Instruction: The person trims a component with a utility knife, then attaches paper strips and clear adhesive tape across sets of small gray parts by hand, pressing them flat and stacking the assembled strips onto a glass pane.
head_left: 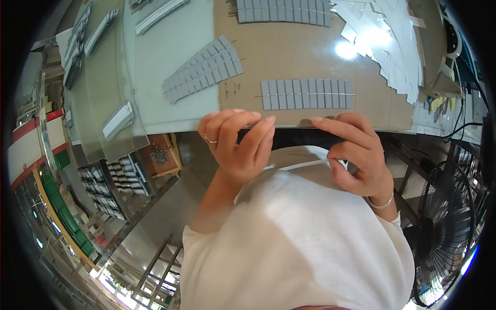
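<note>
My left hand point(237, 139) is at the table's front edge, its fingers curled and its thumb bent in beside the index finger. A ring is on one finger. My right hand point(361, 150) is further right, thumb and index fingertip pressed together while another finger stretches toward the table edge. Anything thin pinched in either hand is too small to make out. Just beyond both hands lies a grey slatted strip point(306, 94), with a thin wire crossing its upright slats. To its left, two similar strips point(204, 70) lie aslant, partly overlapping.
Another slatted strip point(284, 11) lies at the far side of the brown board point(289, 51). White paper pieces point(382, 46) are heaped at far right. Bundles point(118, 120) lie on the glass sheet at left. A black fan point(439, 227) stands to my right, a metal rack point(157, 274) lower left.
</note>
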`<control>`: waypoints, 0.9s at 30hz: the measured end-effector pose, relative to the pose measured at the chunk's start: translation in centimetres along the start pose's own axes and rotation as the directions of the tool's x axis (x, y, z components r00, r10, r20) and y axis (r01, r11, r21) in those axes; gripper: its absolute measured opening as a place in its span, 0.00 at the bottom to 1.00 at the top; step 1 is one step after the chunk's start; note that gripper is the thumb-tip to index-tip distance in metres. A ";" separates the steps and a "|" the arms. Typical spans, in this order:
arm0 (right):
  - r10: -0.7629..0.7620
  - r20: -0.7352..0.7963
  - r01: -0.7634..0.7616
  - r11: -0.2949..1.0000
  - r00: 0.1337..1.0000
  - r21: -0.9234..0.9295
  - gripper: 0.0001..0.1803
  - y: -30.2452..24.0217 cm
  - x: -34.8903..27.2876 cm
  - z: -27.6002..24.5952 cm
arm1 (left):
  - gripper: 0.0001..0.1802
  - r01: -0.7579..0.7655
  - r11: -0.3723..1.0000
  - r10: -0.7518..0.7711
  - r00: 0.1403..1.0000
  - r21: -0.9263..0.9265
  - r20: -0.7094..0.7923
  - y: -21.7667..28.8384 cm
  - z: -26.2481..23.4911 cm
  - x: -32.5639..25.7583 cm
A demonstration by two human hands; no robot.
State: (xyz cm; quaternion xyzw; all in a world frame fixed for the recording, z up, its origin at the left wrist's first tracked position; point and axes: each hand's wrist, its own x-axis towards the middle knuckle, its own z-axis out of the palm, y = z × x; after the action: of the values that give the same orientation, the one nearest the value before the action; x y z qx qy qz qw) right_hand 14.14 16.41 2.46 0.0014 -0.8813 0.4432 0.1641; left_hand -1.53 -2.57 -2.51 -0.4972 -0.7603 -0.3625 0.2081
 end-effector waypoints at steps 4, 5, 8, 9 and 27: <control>-0.067 -0.001 0.066 0.995 0.998 -0.077 0.07 -0.3 1.3 2.1 | 0.13 -0.016 0.999 0.015 1.000 0.040 0.017 -0.5 0.3 -0.1; -0.067 -0.001 0.067 0.995 0.998 -0.077 0.07 -0.3 1.5 2.4 | 0.14 -0.039 0.998 0.038 0.999 0.051 0.019 -0.6 0.5 -0.2; -0.067 0.005 0.067 0.991 0.998 -0.120 0.07 -0.3 1.9 3.0 | 0.14 -0.033 0.998 0.032 0.999 0.051 0.026 -0.8 0.8 -0.6; -0.063 0.016 0.064 0.989 0.998 -0.132 0.07 -0.3 2.0 3.0 | 0.14 -0.031 0.998 0.030 0.999 0.048 0.025 -0.8 0.8 -0.7; 0.016 0.074 -0.007 0.992 0.997 -0.126 0.06 -0.5 2.2 2.9 | 0.15 -0.027 0.998 0.023 0.997 0.055 0.072 -0.8 0.5 -0.6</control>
State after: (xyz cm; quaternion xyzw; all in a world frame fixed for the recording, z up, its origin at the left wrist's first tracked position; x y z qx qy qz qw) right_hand 11.33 14.19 1.85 0.0026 -0.9130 0.3873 0.1281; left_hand -2.00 -2.74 -3.49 -0.5132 -0.7709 -0.3206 0.1990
